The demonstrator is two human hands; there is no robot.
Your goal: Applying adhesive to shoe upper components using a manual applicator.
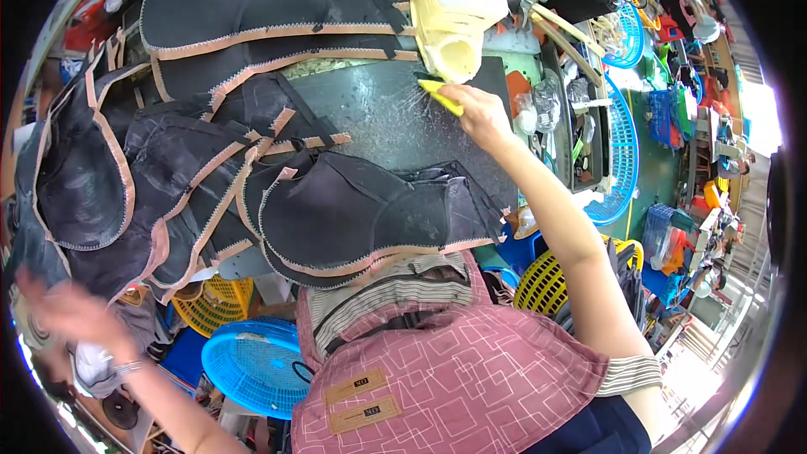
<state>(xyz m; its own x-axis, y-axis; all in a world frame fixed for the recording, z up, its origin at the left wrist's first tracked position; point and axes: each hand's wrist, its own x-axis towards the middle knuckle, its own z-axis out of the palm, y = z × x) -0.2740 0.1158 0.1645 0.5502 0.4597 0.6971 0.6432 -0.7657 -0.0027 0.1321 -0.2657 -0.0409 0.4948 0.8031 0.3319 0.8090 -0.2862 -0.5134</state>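
My right hand (485, 115) is closed around a slim yellow tool (443, 97) with a pointed tip, whose kind I cannot make out. It rests at the dark tabletop (353, 105), just below the cream machine head (458, 8). Out at the far left, my left hand (80, 315) is raised beside the pile of black garment pieces, smeared by motion. Nearest my body lies a black moulded-cup bra piece (336, 210) with a pinkish zigzag-stitched edge. Similar black cup pieces (277, 0) spread across the back and a further heap (168, 160) lies to the left.
Right of the tabletop stands a tray (580, 130) of small items, with a blue basket (622, 151) beside it. Below the table edge are a blue basket (252, 366) and yellow baskets (220, 303). Wooden sticks (572, 42) jut out near the machine.
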